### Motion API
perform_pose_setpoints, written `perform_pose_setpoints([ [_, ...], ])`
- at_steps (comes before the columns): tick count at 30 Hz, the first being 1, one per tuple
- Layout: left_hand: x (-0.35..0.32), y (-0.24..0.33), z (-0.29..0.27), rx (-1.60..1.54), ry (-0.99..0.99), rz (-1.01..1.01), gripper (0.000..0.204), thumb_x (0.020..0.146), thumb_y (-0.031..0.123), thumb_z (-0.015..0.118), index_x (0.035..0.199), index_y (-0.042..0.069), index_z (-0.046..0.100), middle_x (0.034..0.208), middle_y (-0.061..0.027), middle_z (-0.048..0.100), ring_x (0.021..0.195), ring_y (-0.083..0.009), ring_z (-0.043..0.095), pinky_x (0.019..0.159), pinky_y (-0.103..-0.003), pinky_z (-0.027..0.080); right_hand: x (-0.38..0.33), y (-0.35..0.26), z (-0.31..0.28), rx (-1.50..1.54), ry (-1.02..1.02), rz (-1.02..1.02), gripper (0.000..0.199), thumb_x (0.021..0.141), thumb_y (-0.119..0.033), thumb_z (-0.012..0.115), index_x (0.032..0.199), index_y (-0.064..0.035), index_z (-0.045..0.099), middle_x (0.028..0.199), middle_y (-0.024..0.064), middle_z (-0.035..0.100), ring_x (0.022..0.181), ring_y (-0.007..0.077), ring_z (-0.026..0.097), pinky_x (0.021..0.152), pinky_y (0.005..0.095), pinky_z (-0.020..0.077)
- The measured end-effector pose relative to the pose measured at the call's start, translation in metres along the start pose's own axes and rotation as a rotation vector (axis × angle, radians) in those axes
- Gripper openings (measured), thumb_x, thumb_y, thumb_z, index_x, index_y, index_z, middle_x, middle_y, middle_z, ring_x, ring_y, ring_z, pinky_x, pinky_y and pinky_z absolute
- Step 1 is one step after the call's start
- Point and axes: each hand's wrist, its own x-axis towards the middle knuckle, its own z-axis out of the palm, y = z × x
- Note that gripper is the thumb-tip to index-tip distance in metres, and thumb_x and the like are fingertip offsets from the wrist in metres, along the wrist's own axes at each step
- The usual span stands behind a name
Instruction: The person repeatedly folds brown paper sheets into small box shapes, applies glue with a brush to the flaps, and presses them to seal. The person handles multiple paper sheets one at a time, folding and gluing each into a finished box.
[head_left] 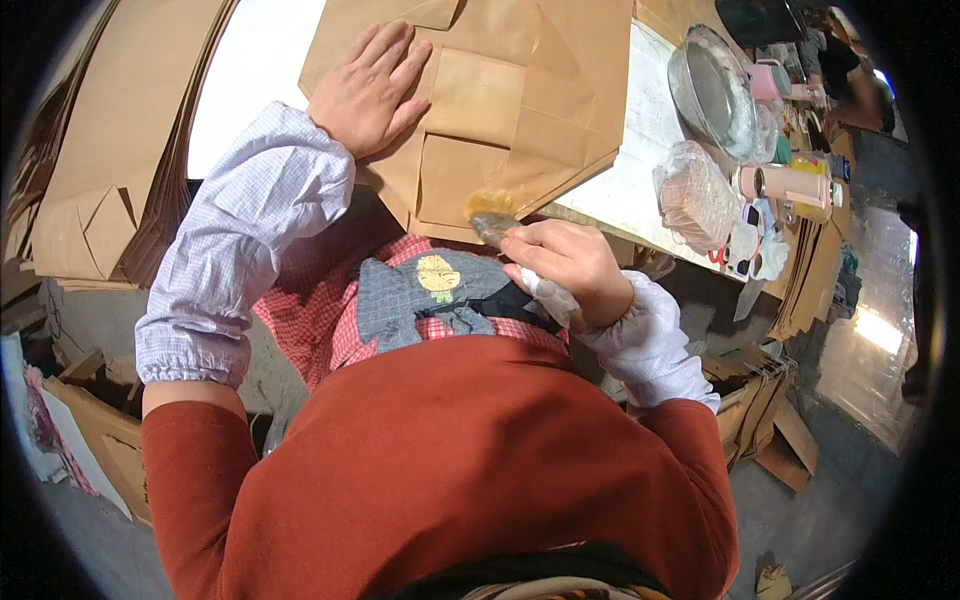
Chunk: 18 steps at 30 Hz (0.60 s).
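Note:
A stack of flat brown paper bags (570, 110) with folded flaps lies on the white-topped table before me. My left hand (365, 95) rests flat on the top bag's left side, its fingers spread. At the near edge of the bags, my right hand (570, 265) is closed around a brush (490, 222). The brush's yellowish bristles touch the paper by the near folded flap, where a wet-looking patch shows. White wrapping sticks out below the right hand, around the part of the brush it holds. The fingers partly hide the handle.
To the right on the table (640, 120) stand a metal basin (683, 92), a clear plastic bag (692, 200) and several bottles, with a pink-bodied bottle (800, 187) among them. At the left rise tall stacks of brown paper (120, 120). Cardboard (100, 440) lies lower left.

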Motion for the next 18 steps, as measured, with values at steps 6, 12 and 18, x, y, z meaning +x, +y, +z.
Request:
perform_pose_setpoints([
  [6, 0.003, -0.022, 0.009, -0.447, 0.015, -0.052, 0.046, 0.1, 0.027, 0.046, 0.14, 0.004, 0.048, 0.146, -0.0178, 0.045, 0.138, -0.0353, 0.037, 0.116, -0.043, 0.028, 0.051, 0.007, -0.018, 0.481, 0.085, 0.048, 0.022, 0.078, -0.007, 0.077, 0.098, -0.0009, 0.071, 0.091, 0.0117, 0.071, 0.076, 0.0255, 0.069, 0.065, 0.0333, 0.0535],
  [12, 0.009, -0.028, 0.013, -0.587, 0.118, -0.016, 0.028, 0.091, 0.011, 0.065, 0.118, 0.003, 0.066, 0.131, -0.0138, 0.06, 0.127, -0.032, 0.051, 0.104, -0.039, 0.045, 0.1, 0.018, 0.022, 0.085, -0.014, -0.158, 0.023, 0.078, -0.01, 0.073, 0.1, -0.0034, 0.067, 0.093, 0.0132, 0.067, 0.076, 0.0315, 0.065, 0.064, 0.0379, 0.0534],
  [18, 0.005, -0.017, 0.013, -0.426, 0.171, -0.01, 0.027, 0.092, 0.015, 0.064, 0.116, 0.003, 0.067, 0.13, -0.0156, 0.06, 0.126, -0.0333, 0.052, 0.102, -0.04, 0.046, 0.032, 0.002, 0.018, 0.104, -0.224, -0.009, 0.015, 0.08, -0.009, 0.064, 0.095, -0.0039, 0.062, 0.085, 0.0113, 0.063, 0.079, 0.0311, 0.064, 0.066, 0.0387, 0.0511],
])
